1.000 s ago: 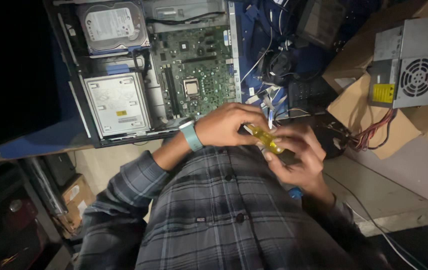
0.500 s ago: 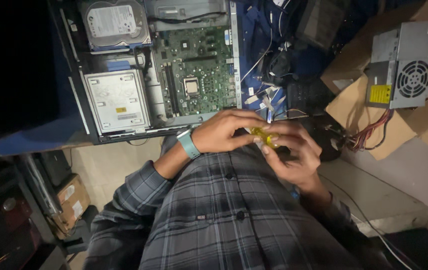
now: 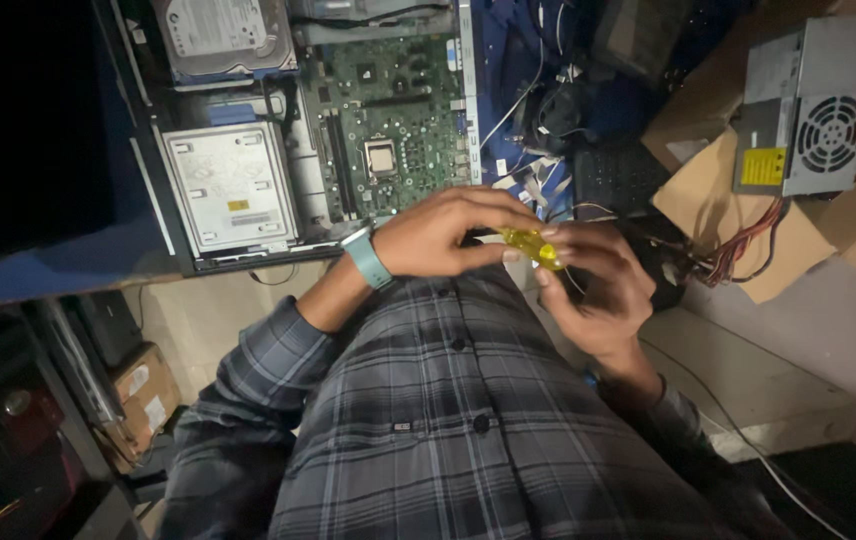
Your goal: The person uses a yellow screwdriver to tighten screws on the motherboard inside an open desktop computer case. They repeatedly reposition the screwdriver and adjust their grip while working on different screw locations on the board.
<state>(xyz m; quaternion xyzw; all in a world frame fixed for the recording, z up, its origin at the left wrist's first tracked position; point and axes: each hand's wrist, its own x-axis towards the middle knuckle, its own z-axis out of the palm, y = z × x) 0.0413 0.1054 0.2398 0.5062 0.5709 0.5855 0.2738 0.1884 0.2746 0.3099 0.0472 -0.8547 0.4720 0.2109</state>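
Observation:
In front of my plaid shirt, both hands meet on a small yellow translucent tool handle, likely a screwdriver. My left hand, with a light blue watch on its wrist, pinches the handle from the left with its fingertips. The fingers of my right hand curl around the handle's right end from below. The tool's tip is hidden between the hands. Just beyond the hands lies an open computer case.
Inside the case are a green motherboard, a hard drive and a silver optical drive. A grey power supply with red wires rests on cardboard at the right. Loose cables lie on a blue surface.
Both hands have stayed together on the yellow handle, with only small finger shifts. The view has drifted slightly.

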